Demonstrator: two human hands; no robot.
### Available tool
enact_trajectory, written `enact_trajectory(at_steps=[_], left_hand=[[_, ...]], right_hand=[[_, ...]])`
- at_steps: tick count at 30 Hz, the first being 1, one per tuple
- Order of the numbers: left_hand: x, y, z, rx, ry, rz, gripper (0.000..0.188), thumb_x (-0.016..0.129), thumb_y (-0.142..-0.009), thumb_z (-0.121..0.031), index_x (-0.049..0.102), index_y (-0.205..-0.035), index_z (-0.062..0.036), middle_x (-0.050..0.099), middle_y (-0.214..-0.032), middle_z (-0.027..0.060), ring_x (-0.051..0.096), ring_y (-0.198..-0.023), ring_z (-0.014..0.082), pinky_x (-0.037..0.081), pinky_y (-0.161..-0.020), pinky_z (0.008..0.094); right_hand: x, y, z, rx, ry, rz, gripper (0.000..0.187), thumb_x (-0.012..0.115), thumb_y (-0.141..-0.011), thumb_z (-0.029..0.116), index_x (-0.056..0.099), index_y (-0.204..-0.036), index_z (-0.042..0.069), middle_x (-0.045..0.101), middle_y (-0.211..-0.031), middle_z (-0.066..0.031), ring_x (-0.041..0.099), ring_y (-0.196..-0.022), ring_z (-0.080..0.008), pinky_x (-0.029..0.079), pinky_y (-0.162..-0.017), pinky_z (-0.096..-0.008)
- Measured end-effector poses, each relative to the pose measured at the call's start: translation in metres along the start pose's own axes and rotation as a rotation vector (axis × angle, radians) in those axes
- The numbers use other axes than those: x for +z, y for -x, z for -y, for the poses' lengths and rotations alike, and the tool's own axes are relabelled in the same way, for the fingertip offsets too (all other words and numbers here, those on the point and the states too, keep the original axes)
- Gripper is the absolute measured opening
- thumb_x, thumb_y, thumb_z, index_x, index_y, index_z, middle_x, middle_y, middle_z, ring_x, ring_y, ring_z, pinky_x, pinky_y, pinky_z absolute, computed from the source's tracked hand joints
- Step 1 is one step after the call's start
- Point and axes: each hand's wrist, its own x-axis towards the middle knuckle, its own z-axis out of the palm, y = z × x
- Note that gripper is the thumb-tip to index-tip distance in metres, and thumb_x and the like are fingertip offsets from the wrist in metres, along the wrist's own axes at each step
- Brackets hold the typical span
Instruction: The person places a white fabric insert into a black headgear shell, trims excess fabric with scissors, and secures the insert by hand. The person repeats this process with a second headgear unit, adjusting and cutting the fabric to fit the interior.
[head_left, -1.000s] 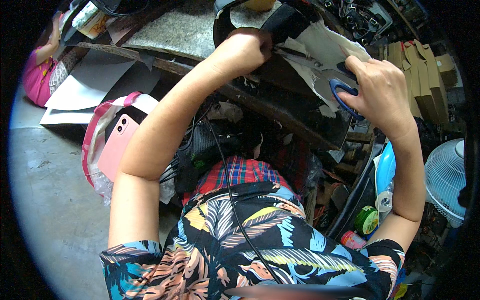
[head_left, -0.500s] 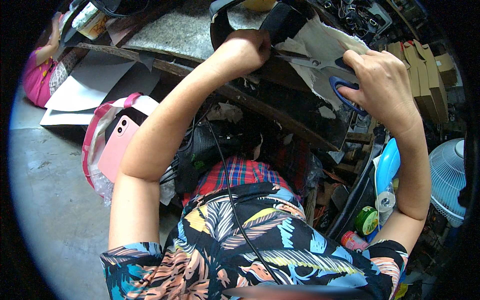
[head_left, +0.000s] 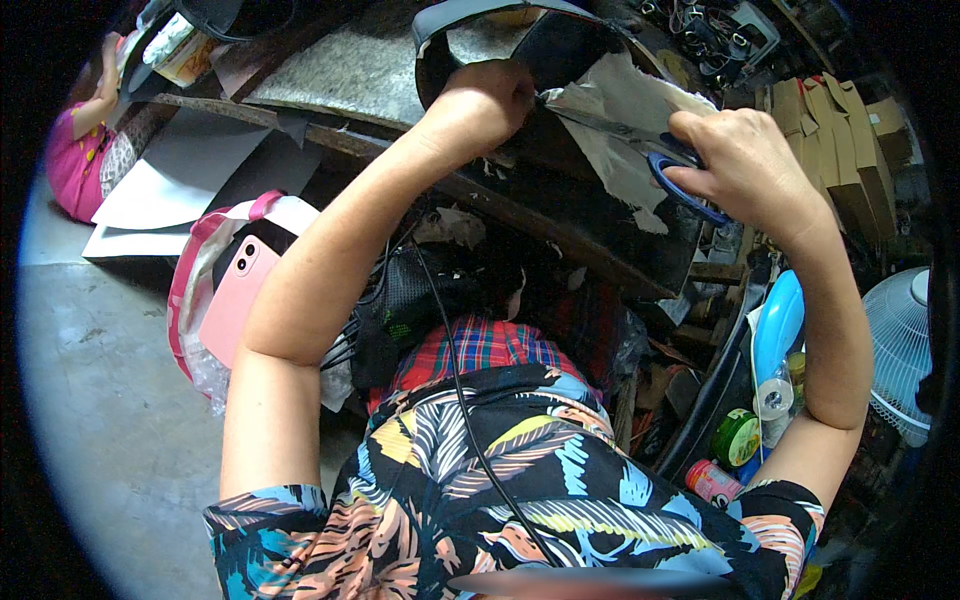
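My left hand [head_left: 488,105] is closed on a black curved band [head_left: 570,45] that loops up at the top of the view over the bench. Its fingers are partly hidden by the wrist. Frayed off-white fabric [head_left: 625,110] hangs from the right side of the band. My right hand [head_left: 750,165] grips scissors with dark blue handles [head_left: 690,195], thumb through one loop. Their blades point left across the fabric toward my left hand. Where the blade tips end is hard to make out.
The dark workbench [head_left: 590,245] spans the far side. To the left, a pink phone [head_left: 240,295] lies in a pink-and-white bag [head_left: 182,330] and a person in pink [head_left: 80,160] sits beyond. On the right are brown cardboard pieces [head_left: 835,150] and a fan [head_left: 895,350].
My right hand and the scissors have shifted slightly left and down, and the handles sit closer together. The band and fabric have tilted a little; my left hand has barely moved.
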Motion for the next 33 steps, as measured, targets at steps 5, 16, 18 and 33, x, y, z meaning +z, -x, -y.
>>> enact_trajectory(at_steps=[5, 16, 18, 33], left_hand=[[0.007, -0.004, -0.002, -0.092, -0.027, -0.034, 0.02, 0.056, -0.088, -0.018, 0.07, -0.094, -0.0041, 0.069, -0.09, 0.0235, 0.067, -0.088, 0.0439, 0.054, -0.08, 0.0494], [0.0, -0.004, -0.007, -0.055, -0.06, 0.033, 0.024, 0.065, -0.086, -0.023, 0.067, -0.096, -0.0012, 0.068, -0.094, 0.0252, 0.066, -0.091, 0.0436, 0.052, -0.082, 0.0492], [-0.005, -0.007, -0.01, -0.049, -0.13, 0.047, 0.025, 0.065, -0.086, -0.023, 0.067, -0.098, -0.001, 0.068, -0.094, 0.0253, 0.065, -0.091, 0.0442, 0.052, -0.082, 0.0492], [-0.03, -0.013, -0.018, -0.4, 0.058, 0.282, 0.027, 0.063, -0.088, -0.022, 0.069, -0.101, 0.0009, 0.071, -0.085, 0.0189, 0.072, -0.065, 0.0305, 0.06, -0.055, 0.0392]], right_hand=[[0.015, 0.01, -0.003, 0.186, -0.215, 0.13, 0.036, 0.071, -0.084, 0.038, 0.065, -0.088, 0.003, 0.067, -0.081, -0.0201, 0.068, -0.084, -0.0389, 0.053, -0.073, -0.0472], [0.049, 0.056, -0.063, 0.495, -1.025, -0.493, 0.019, 0.07, -0.092, 0.018, 0.065, -0.101, 0.002, 0.064, -0.076, 0.002, 0.057, -0.062, -0.0036, 0.043, -0.055, -0.0179], [0.074, 0.041, -0.078, 0.763, -0.67, -0.356, 0.019, 0.071, -0.091, 0.019, 0.067, -0.096, 0.001, 0.066, -0.074, 0.0003, 0.058, -0.062, -0.0063, 0.044, -0.057, -0.022], [0.13, -0.003, -0.152, 0.567, -0.715, -0.186, 0.027, 0.073, -0.087, 0.028, 0.076, -0.1, 0.005, 0.075, -0.088, -0.0089, 0.069, -0.079, -0.0172, 0.053, -0.077, -0.0301]])
